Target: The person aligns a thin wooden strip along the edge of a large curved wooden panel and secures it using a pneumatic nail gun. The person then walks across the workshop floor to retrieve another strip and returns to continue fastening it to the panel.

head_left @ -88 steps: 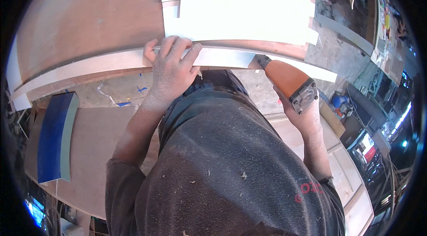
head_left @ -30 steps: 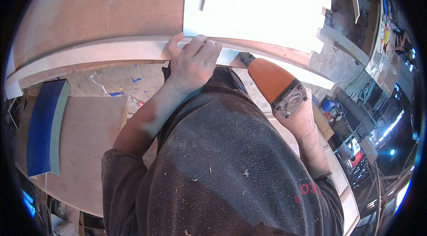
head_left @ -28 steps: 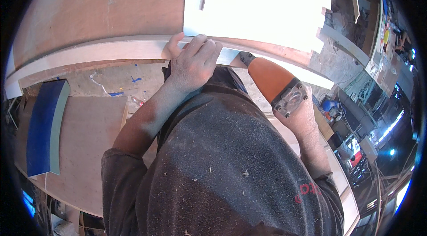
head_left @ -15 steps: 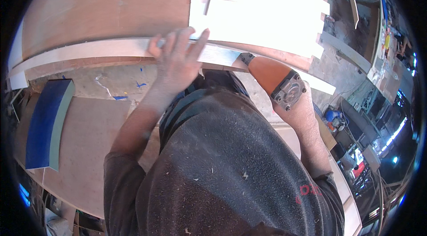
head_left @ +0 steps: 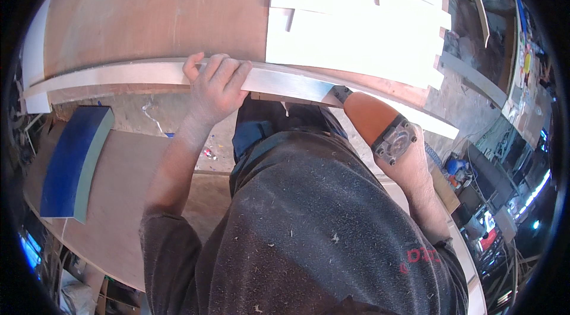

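A long pale wooden strip [head_left: 279, 82] runs along the near edge of a brown plywood panel [head_left: 148, 12]. Over this strip my left hand [head_left: 217, 86] curls its fingers, gripping it left of the middle, with the thumb on the near side hidden. Dusty skin shows on both forearms. My right hand [head_left: 415, 152] holds an orange nail gun [head_left: 369, 116], whose body hides most of the fingers. The gun's dark nose rests at the strip, well to the right of my left hand.
White boards [head_left: 356, 30] with notched right ends lie on the panel's right part. A curved blue piece with a pale green side [head_left: 74, 160] rests on a brown board [head_left: 130, 196] at the left. Tools and clutter [head_left: 475, 178] fill the far right.
My left hand has slid left along the strip, and its spread fingers have curled over it. The nail gun stays at the strip in my right hand; the whole view has shifted slightly.
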Action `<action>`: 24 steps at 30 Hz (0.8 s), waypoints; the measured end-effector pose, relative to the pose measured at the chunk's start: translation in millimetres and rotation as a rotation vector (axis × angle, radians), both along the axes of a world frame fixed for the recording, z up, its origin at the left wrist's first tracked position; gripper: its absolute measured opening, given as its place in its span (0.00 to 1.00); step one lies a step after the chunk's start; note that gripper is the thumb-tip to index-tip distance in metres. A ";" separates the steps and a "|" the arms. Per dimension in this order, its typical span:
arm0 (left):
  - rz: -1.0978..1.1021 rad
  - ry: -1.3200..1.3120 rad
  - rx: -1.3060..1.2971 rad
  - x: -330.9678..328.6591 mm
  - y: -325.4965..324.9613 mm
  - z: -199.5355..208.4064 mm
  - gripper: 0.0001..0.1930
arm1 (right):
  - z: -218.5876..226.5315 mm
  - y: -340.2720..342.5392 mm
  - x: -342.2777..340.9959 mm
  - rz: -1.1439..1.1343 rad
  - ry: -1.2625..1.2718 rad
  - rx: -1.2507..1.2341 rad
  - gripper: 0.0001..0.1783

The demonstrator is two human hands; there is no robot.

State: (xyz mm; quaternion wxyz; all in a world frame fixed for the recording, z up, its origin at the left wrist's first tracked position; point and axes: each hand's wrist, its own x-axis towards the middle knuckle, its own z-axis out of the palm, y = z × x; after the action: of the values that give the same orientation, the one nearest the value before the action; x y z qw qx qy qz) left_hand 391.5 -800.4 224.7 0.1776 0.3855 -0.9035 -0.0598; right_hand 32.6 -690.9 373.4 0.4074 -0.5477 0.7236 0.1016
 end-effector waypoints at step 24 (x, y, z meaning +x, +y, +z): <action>-0.038 0.089 0.079 8.2 2.6 -18.9 0.22 | 2.5 -15.3 64.5 -0.064 -0.066 -0.081 0.25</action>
State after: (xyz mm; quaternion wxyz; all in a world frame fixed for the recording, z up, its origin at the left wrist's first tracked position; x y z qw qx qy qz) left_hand 399.7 -797.8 205.7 0.2010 0.3721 -0.8988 -0.1156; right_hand 97.1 -706.2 375.9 0.4117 -0.5435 0.7304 0.0411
